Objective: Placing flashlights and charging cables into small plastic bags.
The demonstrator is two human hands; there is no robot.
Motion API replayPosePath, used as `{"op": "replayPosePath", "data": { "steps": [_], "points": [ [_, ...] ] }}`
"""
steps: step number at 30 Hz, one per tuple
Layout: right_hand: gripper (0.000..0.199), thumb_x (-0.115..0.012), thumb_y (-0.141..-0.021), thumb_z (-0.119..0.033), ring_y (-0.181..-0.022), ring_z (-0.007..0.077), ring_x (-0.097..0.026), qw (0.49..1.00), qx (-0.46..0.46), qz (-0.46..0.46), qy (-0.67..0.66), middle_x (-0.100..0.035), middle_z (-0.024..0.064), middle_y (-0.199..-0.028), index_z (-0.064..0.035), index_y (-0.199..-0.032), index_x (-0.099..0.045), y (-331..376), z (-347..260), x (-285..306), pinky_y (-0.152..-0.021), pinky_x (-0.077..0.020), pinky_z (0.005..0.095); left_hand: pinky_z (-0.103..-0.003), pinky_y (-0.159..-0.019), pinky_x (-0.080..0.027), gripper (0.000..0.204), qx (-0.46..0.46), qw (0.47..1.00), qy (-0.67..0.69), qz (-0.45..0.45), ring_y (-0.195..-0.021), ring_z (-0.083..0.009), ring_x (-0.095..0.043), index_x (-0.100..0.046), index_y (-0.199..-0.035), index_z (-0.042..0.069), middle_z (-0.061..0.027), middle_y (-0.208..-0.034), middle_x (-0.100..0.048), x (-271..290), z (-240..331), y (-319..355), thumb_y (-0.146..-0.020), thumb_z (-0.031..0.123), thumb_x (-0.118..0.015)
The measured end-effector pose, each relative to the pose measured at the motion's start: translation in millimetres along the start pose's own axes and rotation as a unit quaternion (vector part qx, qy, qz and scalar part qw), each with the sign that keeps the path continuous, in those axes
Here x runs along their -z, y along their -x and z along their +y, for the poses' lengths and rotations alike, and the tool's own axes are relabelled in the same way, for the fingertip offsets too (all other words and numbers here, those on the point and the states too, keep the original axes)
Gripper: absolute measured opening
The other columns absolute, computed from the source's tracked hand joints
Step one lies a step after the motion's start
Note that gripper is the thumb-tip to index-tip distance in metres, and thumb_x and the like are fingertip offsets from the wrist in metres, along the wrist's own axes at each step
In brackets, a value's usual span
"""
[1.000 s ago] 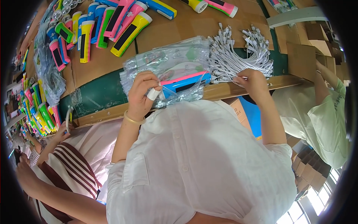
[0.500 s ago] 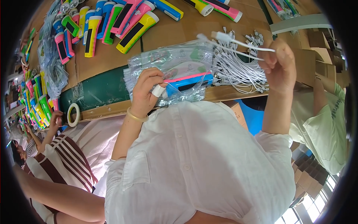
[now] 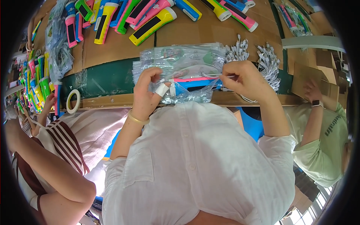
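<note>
A blue and pink flashlight (image 3: 187, 87) lies in a clear plastic bag (image 3: 180, 98) at the table's front edge. My left hand (image 3: 148, 90), white wrapping on one digit, is closed on the bag's left side. At the bag's right end, my right hand (image 3: 245, 80) pinches a thin white USB cable (image 3: 202, 67) that arcs over the flashlight; its fingertips partly hide the grip. Under the bag and behind it lies a stack of flat clear bags (image 3: 180, 54).
Bundles of white cables (image 3: 268, 63) lie behind my right hand. Several colourful flashlights (image 3: 153, 26) cover the back of the table. A tape roll (image 3: 73, 101) is at the front left, beside a pile of plastic bags (image 3: 60, 48). Co-workers sit on both sides.
My right hand has come down and left, bringing the white cable from above the cable pile to the bag. My left hand stays at the bag's left side.
</note>
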State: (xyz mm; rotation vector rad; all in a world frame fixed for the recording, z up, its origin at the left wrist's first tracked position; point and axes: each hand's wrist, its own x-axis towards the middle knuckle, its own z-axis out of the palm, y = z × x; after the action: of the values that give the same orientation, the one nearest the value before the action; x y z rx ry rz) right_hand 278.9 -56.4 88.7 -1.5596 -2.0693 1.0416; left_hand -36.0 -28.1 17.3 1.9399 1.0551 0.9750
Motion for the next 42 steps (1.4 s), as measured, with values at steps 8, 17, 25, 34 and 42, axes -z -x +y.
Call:
{"op": "replayPosePath", "data": {
  "steps": [8, 17, 25, 34, 42],
  "points": [
    [0.024, -0.073, -0.089, -0.019, -0.065, 0.0199, -0.056, 0.985, 0.161, -0.036, -0.058, -0.059, 0.0066, -0.086, -0.0066, -0.108, -0.064, -58.1, -21.7, -43.8, -0.061, -0.0474, 0.0316, -0.030, -0.068, -0.054, 0.012, 0.045, 0.999, 0.010, 0.029, -0.074, -0.0207, -0.066, -0.070, -0.096, 0.001, -0.0113, -0.087, -0.069, -1.5, 23.1, -3.4, -0.085, 0.000, -0.074],
    [0.021, -0.070, -0.092, -0.018, -0.070, 0.0233, -0.060, 0.975, 0.097, -0.083, -0.183, -0.061, 0.0087, -0.080, -0.0044, -0.104, -0.060, -70.0, -30.8, -58.5, -0.061, -0.0470, 0.0345, -0.031, -0.071, -0.055, 0.017, 0.040, 0.999, 0.036, 0.008, -0.077, -0.0248, -0.069, -0.070, -0.099, 0.003, -0.0124, -0.091, -0.071, -4.5, 23.2, -2.8, -0.084, -0.004, -0.069],
    [0.013, -0.071, -0.089, -0.010, -0.080, 0.0286, -0.062, 0.993, 0.115, 0.034, -0.012, -0.062, 0.0109, -0.090, -0.0013, -0.093, -0.063, -37.0, 12.4, -24.3, -0.071, -0.0494, 0.0356, -0.025, -0.066, -0.051, 0.008, 0.107, 0.978, 0.148, 0.097, -0.071, -0.0110, -0.061, -0.067, -0.096, -0.003, -0.0064, -0.083, -0.066, 10.8, 9.1, -0.4, -0.088, -0.003, -0.068],
    [0.022, -0.057, -0.102, -0.023, -0.073, 0.0225, -0.065, 0.936, -0.091, 0.339, -0.034, -0.065, 0.0159, -0.084, -0.0024, -0.107, -0.064, -40.8, 75.0, 63.2, -0.067, -0.0505, 0.0344, -0.042, -0.077, -0.054, 0.016, -0.096, 0.973, -0.208, 0.028, -0.083, -0.0352, -0.067, -0.073, -0.096, 0.001, -0.0158, -0.092, -0.071, -7.8, -30.3, -88.0, -0.090, 0.014, -0.068],
    [0.046, -0.060, -0.098, -0.041, -0.087, 0.0250, -0.075, 0.782, -0.223, 0.579, 0.056, -0.074, 0.0156, -0.104, -0.0012, -0.119, -0.067, -35.1, 234.7, 277.1, -0.076, -0.0554, 0.0380, -0.041, -0.076, -0.054, 0.027, 0.136, 0.922, -0.160, -0.326, -0.080, -0.0284, -0.070, -0.075, -0.098, 0.001, -0.0151, -0.088, -0.074, -11.4, -46.9, -142.0, -0.089, 0.025, -0.067]
  ]
}}
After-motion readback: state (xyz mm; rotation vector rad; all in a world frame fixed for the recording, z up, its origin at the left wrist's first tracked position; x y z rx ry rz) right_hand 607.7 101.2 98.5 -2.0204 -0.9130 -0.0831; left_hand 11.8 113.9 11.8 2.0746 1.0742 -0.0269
